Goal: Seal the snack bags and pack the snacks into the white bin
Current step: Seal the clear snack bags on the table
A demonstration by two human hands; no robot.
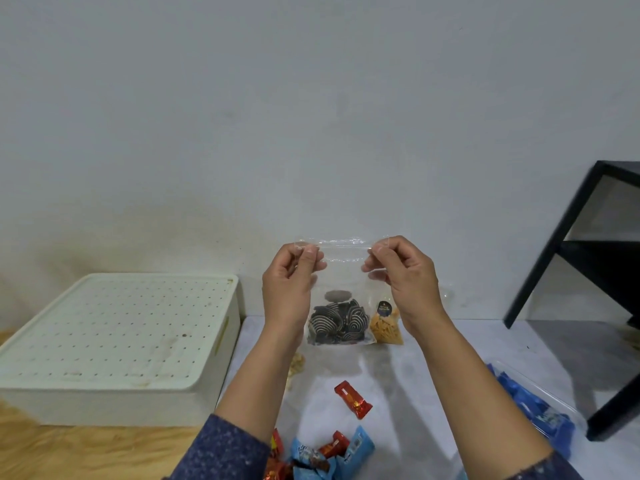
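A plain pale wall fills the top of the view, and a grey mat [433, 358] is spread below it on the floor. In the middle of the view, a clear bag [341, 289] is held up in the air by its top strip. The left hand [287, 289] is closed in a pinch on the bag's top corner at 9 o'clock, and the right hand [405, 278] is closed in a pinch on the corner at 3 o'clock. Dark striped snacks [337, 322] are heaped at the bottom of the bag, at 6 o'clock from the hands. Whether the strip is pressed shut all the way across cannot be told. If a gap is left in the strip, snacks could be spilled when the bag is tipped. If the strip is pulled too hard, a corner could slip out and the bag could be dropped. Just behind the bag, at 4 o'clock, a small bag of orange sticks [386, 327] is stood on the mat. Red candy [353, 400] and blue packets [332, 455] are scattered at 6 o'clock. The white bin [114, 344] is at 8 o'clock, well apart, and its lid with holes is on, so nothing can be packed until the lid is lifted. A black shelf [588, 271] is seen at 3 o'clock.
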